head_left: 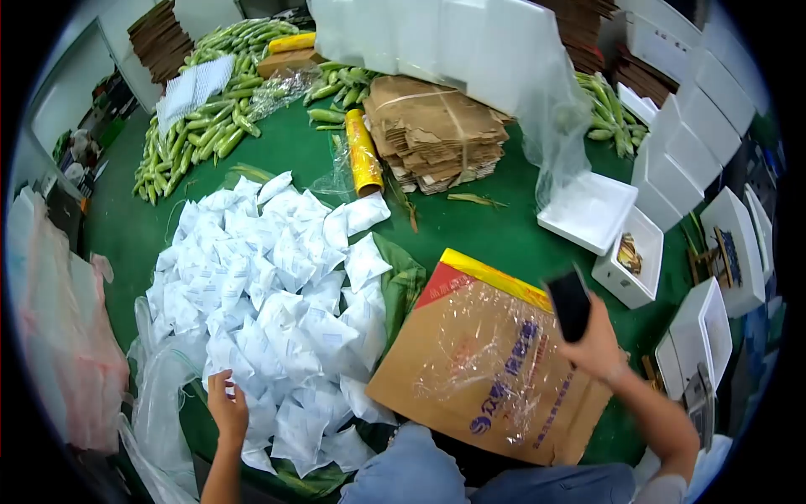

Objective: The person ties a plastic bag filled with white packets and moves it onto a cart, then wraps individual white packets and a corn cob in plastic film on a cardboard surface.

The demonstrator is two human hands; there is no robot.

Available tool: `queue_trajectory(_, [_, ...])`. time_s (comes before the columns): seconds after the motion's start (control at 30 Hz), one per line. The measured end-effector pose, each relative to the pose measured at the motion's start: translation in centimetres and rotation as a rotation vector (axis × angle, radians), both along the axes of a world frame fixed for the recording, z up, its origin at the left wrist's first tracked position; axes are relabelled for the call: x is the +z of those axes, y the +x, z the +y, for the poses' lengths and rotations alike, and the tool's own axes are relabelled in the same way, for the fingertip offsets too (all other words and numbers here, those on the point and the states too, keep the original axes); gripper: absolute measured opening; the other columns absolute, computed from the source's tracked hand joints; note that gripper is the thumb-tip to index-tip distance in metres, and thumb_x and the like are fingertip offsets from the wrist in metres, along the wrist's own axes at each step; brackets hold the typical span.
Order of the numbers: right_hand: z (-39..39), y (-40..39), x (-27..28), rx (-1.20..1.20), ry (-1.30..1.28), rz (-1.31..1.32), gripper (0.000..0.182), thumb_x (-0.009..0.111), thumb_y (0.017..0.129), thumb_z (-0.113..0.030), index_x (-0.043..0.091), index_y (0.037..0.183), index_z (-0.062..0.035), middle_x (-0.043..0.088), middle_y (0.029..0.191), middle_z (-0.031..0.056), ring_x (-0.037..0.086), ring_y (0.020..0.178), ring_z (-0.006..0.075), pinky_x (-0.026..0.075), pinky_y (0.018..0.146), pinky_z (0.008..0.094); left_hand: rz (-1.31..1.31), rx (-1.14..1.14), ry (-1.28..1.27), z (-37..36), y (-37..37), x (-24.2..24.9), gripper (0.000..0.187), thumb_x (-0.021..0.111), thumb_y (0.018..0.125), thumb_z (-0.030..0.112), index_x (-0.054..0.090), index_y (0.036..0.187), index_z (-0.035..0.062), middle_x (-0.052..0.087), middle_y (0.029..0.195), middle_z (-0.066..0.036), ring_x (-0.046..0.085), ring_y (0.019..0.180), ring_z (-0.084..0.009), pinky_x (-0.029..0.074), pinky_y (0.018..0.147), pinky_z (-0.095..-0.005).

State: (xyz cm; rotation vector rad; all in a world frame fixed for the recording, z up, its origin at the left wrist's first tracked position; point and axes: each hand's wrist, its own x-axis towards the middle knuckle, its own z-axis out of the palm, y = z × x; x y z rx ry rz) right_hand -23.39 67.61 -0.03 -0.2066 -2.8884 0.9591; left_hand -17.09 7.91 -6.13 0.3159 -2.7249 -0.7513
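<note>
My right hand [598,346] grips a dark smartphone [569,302], slightly blurred, above a flattened cardboard sheet [520,378] printed with purple characters. Clear plastic film [470,336] lies crumpled on that sheet, and a yellow film roll [495,277] rests along its far edge. At the near left edge of a big heap of white pouches [269,277], my left hand [227,407] has its fingers loosely curled and partly apart. Nothing shows in it.
Green corn cobs [210,126] pile up at the back left. Behind the pouches are a yellow roll [363,151] and stacked flat cardboard [437,126]. White foam boxes [630,256] stand at right; clear plastic bags [164,395] lie at left.
</note>
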Motion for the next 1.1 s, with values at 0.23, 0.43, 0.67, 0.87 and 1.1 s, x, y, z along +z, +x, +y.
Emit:
queue_trajectory(0.23, [-13.7, -37.6, -3.3, -0.03, 0.457, -0.007, 0.081, 0.077, 0.06, -0.044, 0.045, 0.122, -0.0011, 0.052, 0.123, 0.0167, 0.049, 0.118, 0.0331, 0.042, 0.099, 0.0422, -0.028, 0.027, 0.002, 3.9, -1.2, -3.3, 0.04, 0.059, 0.07, -0.002, 0.051, 0.11, 0.0008, 0.048, 0.106, -0.02, 0.048, 0.102, -0.0377, 0.043, 0.083, -0.0405])
queue_trajectory(0.43, [-14.6, -43.9, -3.3, -0.162, 0.482, 0.455, 0.086, 0.072, 0.073, -0.048, 0.035, 0.138, -0.0057, 0.049, 0.13, 0.0162, 0.044, 0.121, 0.0346, 0.038, 0.096, 0.0495, -0.058, 0.105, -0.054, 2.9, -0.4, -2.2, 0.051, 0.068, 0.074, 0.008, 0.045, 0.118, -0.0025, 0.047, 0.111, -0.023, 0.046, 0.104, -0.0402, 0.038, 0.092, -0.042])
queue_trajectory(0.67, [-8.9, -15.7, -6.8, 0.319, -0.179, 0.118, 0.018, 0.062, 0.081, -0.006, 0.058, 0.097, 0.0, 0.063, 0.086, 0.0099, 0.061, 0.08, 0.0175, 0.049, 0.074, 0.0282, -0.1, -0.154, -0.024, 2.3, -9.0, -2.1, 0.078, 0.074, 0.074, 0.028, 0.036, 0.13, -0.0093, 0.045, 0.121, -0.03, 0.04, 0.115, -0.0443, 0.033, 0.099, -0.0466])
queue_trajectory(0.87, [-9.8, 3.7, -5.1, 0.112, -0.432, -0.271, 0.014, 0.063, 0.081, -0.008, 0.063, 0.093, 0.0008, 0.066, 0.08, 0.0081, 0.064, 0.077, 0.0146, 0.051, 0.071, 0.0278, -0.195, 0.172, -0.247, 10.4, -10.5, -7.6, 0.1, 0.075, 0.068, 0.036, 0.021, 0.139, -0.0094, 0.031, 0.134, -0.036, 0.032, 0.123, -0.0515, 0.029, 0.104, -0.0508])
queue_trajectory(1.1, [-15.1, 7.9, -4.5, 0.145, -0.774, -0.237, 0.032, 0.069, 0.082, -0.017, 0.059, 0.107, -0.0004, 0.063, 0.098, 0.0099, 0.062, 0.087, 0.0157, 0.05, 0.076, 0.0276, -0.044, 0.202, 0.517, 10.6, -11.0, -8.3, 0.077, 0.073, 0.063, 0.016, 0.037, 0.128, -0.0055, 0.05, 0.121, -0.027, 0.052, 0.11, -0.038, 0.043, 0.093, -0.0458])
